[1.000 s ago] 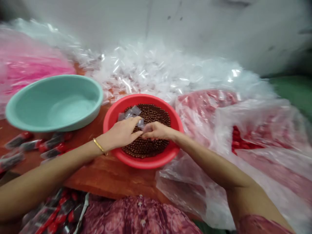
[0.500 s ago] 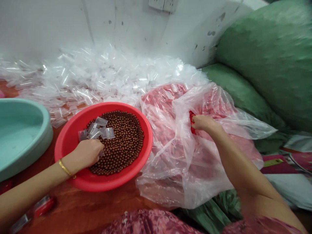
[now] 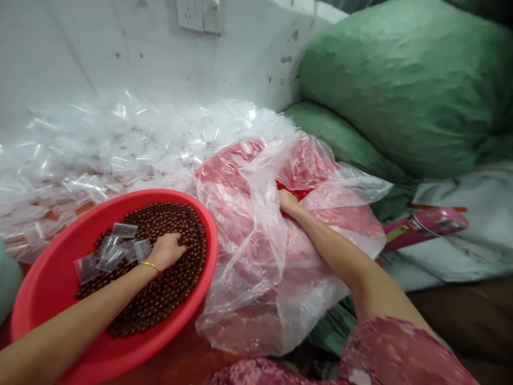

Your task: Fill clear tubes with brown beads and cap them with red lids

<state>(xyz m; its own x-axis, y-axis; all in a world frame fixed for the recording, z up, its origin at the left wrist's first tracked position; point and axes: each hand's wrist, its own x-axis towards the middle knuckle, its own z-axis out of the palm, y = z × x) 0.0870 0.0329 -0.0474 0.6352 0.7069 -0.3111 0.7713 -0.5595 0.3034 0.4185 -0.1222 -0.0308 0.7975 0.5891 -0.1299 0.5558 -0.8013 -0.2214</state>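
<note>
In the head view my left hand [image 3: 167, 251], with a gold bracelet [image 3: 150, 265] at its wrist, is down on the brown beads [image 3: 176, 286] in a red basin [image 3: 211, 243]. Its fingers are curled together at the beads; whatever lies between them is hidden. Several small clear plastic bags [image 3: 114, 251] rest on the beads beside that wrist. My right hand [image 3: 287, 203] reaches into a large clear plastic bag [image 3: 244, 283] full of red material. The bag's opening and the red contents [image 3: 302, 192] cover its fingertips.
A heap of small clear bags [image 3: 120, 139] lies along the wall behind the basin. Big green sacks [image 3: 393, 80] bulge at the back right. A pale teal tub [image 3: 8, 283] shows at the left edge. A magenta object [image 3: 436, 222] lies on the right.
My left hand has moved rightward across the beads, away from the small clear bags. My right hand is still in the large bag. The whole view has swung to the right.
</note>
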